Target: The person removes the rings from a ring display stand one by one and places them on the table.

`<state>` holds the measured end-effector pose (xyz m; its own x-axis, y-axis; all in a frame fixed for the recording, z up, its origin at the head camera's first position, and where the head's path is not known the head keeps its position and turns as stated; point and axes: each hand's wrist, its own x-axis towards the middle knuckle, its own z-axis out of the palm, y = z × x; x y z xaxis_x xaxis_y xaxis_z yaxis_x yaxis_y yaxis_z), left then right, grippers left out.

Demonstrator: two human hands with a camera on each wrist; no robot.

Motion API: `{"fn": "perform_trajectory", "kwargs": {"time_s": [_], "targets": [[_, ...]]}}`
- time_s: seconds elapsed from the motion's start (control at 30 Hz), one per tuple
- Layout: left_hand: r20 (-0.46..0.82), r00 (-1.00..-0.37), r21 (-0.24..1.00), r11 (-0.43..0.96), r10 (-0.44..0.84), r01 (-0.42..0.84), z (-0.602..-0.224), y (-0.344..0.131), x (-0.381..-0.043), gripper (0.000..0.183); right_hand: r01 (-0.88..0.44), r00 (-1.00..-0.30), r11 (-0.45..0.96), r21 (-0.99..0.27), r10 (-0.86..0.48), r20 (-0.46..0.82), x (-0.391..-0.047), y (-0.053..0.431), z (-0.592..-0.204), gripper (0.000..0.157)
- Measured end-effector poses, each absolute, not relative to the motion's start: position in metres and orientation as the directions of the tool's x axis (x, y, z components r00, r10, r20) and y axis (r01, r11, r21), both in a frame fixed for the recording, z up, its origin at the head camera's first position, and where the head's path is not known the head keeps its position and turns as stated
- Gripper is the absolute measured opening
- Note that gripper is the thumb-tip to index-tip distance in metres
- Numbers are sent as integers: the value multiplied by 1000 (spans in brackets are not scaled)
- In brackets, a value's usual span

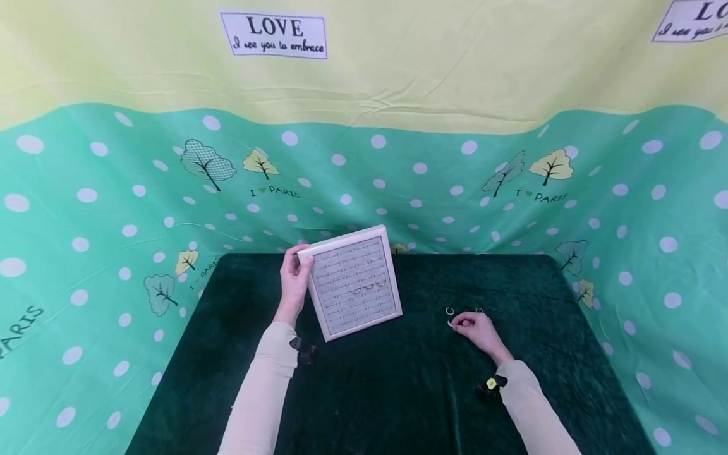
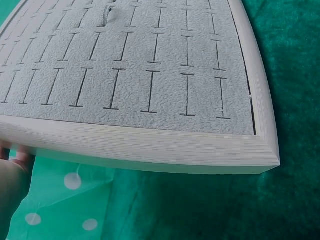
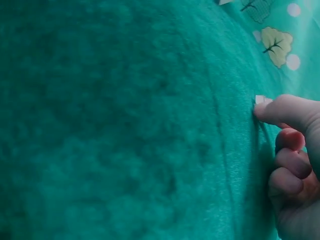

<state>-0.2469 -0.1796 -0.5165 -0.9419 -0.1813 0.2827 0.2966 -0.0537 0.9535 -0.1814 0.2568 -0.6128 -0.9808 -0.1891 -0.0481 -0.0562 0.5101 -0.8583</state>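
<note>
My left hand [image 1: 294, 278] grips the upper left corner of a white-framed ring display tray [image 1: 349, 321], which is tilted up off the table. Its grey padded face has rows of slits, and several rings [image 1: 368, 286] sit in one row. Close up in the left wrist view, a silvery ring [image 2: 106, 16] stands in a slit, and the fingers of my left hand [image 2: 12, 172] show below the frame. My right hand [image 1: 478, 330] pinches a small ring [image 1: 450, 323] at the tabletop. Another ring [image 1: 450, 311] lies just beyond it, and one more [image 1: 479, 310] shows behind the knuckles.
Dark green velvet cloth [image 1: 387, 392] covers the table. A green dotted curtain [image 1: 419, 189] with printed trees and a yellow upper part hangs behind and along both sides. Dark wrist cameras [image 1: 491, 383] sit on both forearms.
</note>
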Motion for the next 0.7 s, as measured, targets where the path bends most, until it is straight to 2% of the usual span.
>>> {"fn": "perform_trajectory", "kwargs": {"time_s": [0.27, 0.7], "targets": [[273, -946, 956, -64, -177, 288, -515, -180, -246, 35, -50, -988, 545, -837, -148, -37, -179, 252, -615, 7], [278, -948, 956, -48, -155, 288, -490, -174, -231, 34, -46, -994, 494, -868, -107, -8, -176, 253, -615, 15]]}}
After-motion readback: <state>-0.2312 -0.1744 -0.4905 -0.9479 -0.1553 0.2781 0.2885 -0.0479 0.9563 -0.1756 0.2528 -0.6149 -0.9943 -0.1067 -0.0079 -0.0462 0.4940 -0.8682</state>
